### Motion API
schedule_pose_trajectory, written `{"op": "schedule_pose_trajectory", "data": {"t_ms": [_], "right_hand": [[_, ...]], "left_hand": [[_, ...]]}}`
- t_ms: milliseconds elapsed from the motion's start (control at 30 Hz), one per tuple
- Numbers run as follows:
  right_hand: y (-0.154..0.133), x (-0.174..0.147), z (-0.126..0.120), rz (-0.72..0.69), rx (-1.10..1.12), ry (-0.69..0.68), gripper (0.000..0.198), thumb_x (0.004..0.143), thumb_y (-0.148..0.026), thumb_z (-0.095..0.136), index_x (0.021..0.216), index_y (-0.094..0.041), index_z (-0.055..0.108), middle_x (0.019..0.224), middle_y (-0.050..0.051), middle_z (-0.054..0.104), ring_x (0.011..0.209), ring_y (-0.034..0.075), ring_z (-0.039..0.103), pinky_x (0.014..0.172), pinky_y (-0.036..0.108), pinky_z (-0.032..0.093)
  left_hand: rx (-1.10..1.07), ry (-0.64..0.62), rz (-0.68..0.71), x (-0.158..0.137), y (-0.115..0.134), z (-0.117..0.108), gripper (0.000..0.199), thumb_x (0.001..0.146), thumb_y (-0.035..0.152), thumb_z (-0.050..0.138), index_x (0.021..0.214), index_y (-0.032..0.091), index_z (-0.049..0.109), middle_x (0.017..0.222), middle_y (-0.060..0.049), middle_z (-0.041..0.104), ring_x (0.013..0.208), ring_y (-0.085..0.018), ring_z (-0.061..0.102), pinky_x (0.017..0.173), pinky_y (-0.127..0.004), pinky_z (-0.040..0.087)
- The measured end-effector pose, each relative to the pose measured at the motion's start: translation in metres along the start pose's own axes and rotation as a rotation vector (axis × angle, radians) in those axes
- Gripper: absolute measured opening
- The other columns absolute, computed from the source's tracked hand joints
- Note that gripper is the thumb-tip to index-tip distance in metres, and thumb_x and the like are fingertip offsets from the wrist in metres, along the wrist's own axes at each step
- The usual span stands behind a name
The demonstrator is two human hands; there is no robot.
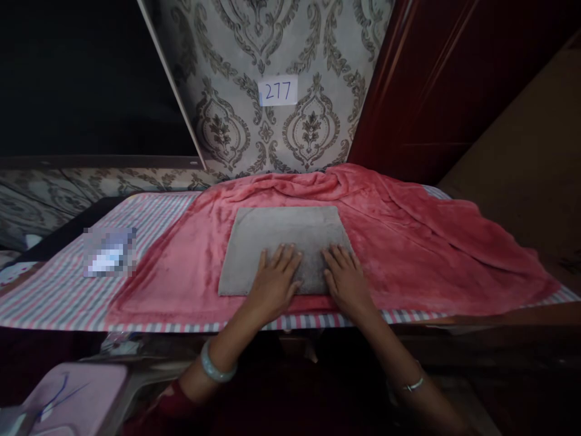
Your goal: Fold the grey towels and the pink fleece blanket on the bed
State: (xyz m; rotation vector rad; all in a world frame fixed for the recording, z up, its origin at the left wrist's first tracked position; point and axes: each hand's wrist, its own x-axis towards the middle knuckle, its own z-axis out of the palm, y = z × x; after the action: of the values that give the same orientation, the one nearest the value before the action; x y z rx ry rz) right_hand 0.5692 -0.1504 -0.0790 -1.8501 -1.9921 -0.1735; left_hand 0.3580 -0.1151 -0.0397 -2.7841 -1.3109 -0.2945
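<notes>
A grey rectangular piece of cloth (281, 230), perhaps a folded towel, lies flat on a pink plush blanket (181, 272). My left hand (278, 278) rests palm down on the cloth's lower middle, its fingers spread. Over the cloth's right edge lies my right hand (345, 275), also palm down with the fingers stretched out. Neither hand grips anything. The blanket is bunched in folds behind the cloth and along the right side.
Under the blanket a striped cloth (154, 212) covers the table. A blurred-out object (109, 252) lies on its left part. A dark screen (91, 85) stands behind at left, and a red wooden panel (408, 79) at right. A pink stool (77, 393) is at lower left.
</notes>
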Motion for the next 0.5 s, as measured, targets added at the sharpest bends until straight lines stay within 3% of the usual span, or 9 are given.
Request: {"op": "schedule_pose_trajectory", "data": {"t_ms": [100, 233, 500], "right_hand": [[0.003, -0.010, 0.011, 0.001, -0.037, 0.019, 0.053, 0.102, -0.025, 0.033, 0.151, -0.013, 0.046, 0.160, 0.012, 0.039, 0.148, 0.028, 0.033, 0.120, 0.051, 0.027], [0.005, -0.012, 0.017, -0.002, -0.053, 0.034, 0.054, 0.102, -0.025, 0.033, 0.153, -0.014, 0.043, 0.161, 0.010, 0.037, 0.150, 0.027, 0.031, 0.121, 0.050, 0.026], [0.006, -0.013, 0.020, 0.021, 0.052, 0.021, 0.056, 0.100, -0.026, 0.034, 0.154, -0.016, 0.043, 0.162, 0.010, 0.035, 0.150, 0.027, 0.029, 0.123, 0.053, 0.023]], "left_hand": [[0.004, -0.018, 0.059, 0.012, 0.015, 0.018, 0.059, 0.100, 0.037, 0.045, 0.156, 0.024, 0.036, 0.166, -0.009, 0.030, 0.154, -0.030, 0.024, 0.122, -0.064, 0.022], [0.048, -0.020, 0.031, 0.013, 0.012, 0.031, 0.057, 0.101, 0.038, 0.041, 0.156, 0.024, 0.037, 0.166, -0.010, 0.029, 0.153, -0.031, 0.025, 0.121, -0.061, 0.026], [0.128, 0.046, -0.215, -0.026, -0.042, 0.023, 0.057, 0.099, 0.036, 0.042, 0.153, 0.016, 0.043, 0.161, -0.015, 0.037, 0.151, -0.032, 0.032, 0.121, -0.059, 0.026]]}}
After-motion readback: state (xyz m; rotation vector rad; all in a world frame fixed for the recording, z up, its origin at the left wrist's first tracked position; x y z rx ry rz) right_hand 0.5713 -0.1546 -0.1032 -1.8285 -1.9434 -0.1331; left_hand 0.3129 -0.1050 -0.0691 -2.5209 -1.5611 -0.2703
